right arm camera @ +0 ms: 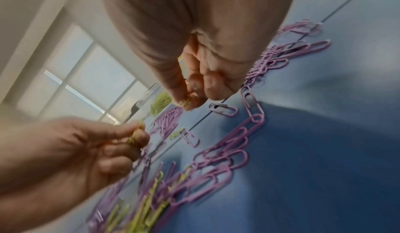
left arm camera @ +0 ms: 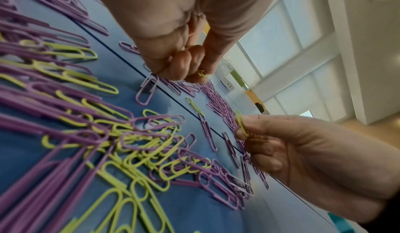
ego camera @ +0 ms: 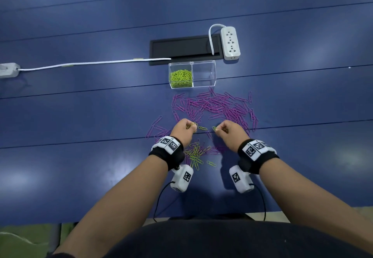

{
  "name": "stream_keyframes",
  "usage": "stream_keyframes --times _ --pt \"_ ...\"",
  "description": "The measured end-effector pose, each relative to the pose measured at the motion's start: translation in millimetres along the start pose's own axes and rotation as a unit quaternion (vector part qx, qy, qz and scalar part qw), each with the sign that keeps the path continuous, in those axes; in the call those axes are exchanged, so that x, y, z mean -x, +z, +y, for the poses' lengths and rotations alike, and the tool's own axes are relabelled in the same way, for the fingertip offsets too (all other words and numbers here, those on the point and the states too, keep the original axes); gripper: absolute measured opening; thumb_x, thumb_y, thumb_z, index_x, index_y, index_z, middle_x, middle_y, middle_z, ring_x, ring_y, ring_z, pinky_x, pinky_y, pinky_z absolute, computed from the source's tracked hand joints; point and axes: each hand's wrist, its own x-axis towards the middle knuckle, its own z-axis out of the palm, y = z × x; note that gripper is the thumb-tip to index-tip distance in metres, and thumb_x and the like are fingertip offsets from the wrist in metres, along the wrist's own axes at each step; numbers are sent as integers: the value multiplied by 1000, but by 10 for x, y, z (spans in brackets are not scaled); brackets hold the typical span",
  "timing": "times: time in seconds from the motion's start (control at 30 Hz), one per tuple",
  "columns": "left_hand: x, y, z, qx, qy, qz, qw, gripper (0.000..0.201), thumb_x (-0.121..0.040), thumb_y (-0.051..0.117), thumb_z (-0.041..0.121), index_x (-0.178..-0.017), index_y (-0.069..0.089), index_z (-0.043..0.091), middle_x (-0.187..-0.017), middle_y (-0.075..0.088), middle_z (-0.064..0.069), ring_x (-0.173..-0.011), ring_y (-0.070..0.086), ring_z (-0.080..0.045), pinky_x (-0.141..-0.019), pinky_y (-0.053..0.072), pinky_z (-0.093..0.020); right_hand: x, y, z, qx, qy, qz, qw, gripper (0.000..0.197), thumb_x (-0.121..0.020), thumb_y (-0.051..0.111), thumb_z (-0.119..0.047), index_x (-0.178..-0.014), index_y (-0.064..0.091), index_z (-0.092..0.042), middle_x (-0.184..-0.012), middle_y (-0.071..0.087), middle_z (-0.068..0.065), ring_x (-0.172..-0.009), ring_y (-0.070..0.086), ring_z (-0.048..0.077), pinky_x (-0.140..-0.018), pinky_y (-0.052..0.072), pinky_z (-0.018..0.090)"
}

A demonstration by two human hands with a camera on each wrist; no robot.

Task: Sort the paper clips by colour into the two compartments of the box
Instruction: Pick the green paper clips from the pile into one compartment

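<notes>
— What's my left hand (ego camera: 182, 129) got?

— Its grip pinches a few green clips (ego camera: 190, 125) above the table (ego camera: 80, 116); a mixed pile (ego camera: 196, 153) lies at six o'clock between the wrists.

— And my right hand (ego camera: 229, 131)?

— That grip pinches a green clip (ego camera: 214, 129) too. Purple clips (ego camera: 214, 106) spread at twelve o'clock, the clear box (ego camera: 192, 74) beyond them (green in its left compartment).

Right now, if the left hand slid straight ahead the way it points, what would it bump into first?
Probably the purple paper clips spread just beyond the left hand, which pinches green paper clips. The clear box lies farther on, slightly right; depth is hard to judge.
</notes>
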Motion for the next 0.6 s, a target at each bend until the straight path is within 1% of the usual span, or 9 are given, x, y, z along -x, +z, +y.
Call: stream_keyframes --times 0.07,0.13,0.2,0.27,0.37,0.43,0.47,0.53,0.6 --pt "-38 10 17 41 -7 -21 999 15 -93 52 13 -81 54 22 -82 60 2 -62 48 -13 -60 40 -25 24 -52 11 -95 12 -23 995 5 -88 60 -12 -91 62 -16 -84 66 0 -76 62 12 -76 48 25" --pt "-63 17 52 96 -20 -44 994 17 -92 48 2 -96 58 15 -72 54 2 -54 42 -11 -51 35 -20 69 -87 -10 -183 35 -57 981 18 -90 54 -2 -103 63 -11 -71 58 -3 -53 52 1 -56 44 14" --pt "-69 13 113 144 -43 -56 987 27 -91 40 -6 -101 59 10 -64 46 1 -47 35 -9 -41 29 -17 106 -106 -18 -255 68 -73 962 27 -91 44 5 -106 64 -6 -64 50 0 -45 42 6 -44 37 17" --pt "-62 -2 205 179 -64 -58 980 32 -89 32 -8 -89 58 10 -63 42 -1 -49 33 -11 -40 25 -16 143 -116 -12 -320 105 -80 938 35 -87 34 9 -94 65 -5 -62 46 4 -48 40 13 -44 35 24" --pt "-108 3 312 199 -102 -50 973 32 -86 27 -5 -72 51 8 -52 45 -3 -51 36 -18 -45 24 -20 228 -126 -42 -369 143 -110 912 33 -85 27 5 -78 58 -5 -61 44 7 -49 38 17 -47 31 26" --pt "-142 17 335 180 -116 -40 976 24 -86 35 4 -67 49 8 -44 46 -2 -52 39 -21 -47 27 -22 289 -97 -45 -337 146 -134 921 27 -87 34 -1 -72 56 -7 -61 47 8 -48 40 18 -46 31 26" --pt "-155 24 330 139 -90 -35 986 19 -84 41 13 -67 50 9 -49 47 -4 -54 40 -21 -49 30 -24 312 -69 -34 -298 140 -139 934 24 -88 41 -6 -69 55 -9 -61 49 7 -47 41 17 -45 33 25" --pt "-147 21 306 -15 0 -34 999 18 -83 49 26 -73 51 11 -63 49 -4 -61 43 -22 -58 37 -30 362 -4 -6 -167 97 -149 970 23 -88 56 -16 -65 54 -15 -63 52 4 -50 44 15 -45 36 23" --pt "-135 23 284 -180 61 -38 981 16 -90 50 26 -83 52 12 -79 54 -4 -70 47 -23 -69 41 -33 425 53 10 0 25 -143 989 20 -84 65 -26 -68 54 -18 -70 56 -1 -60 48 13 -52 37 18"
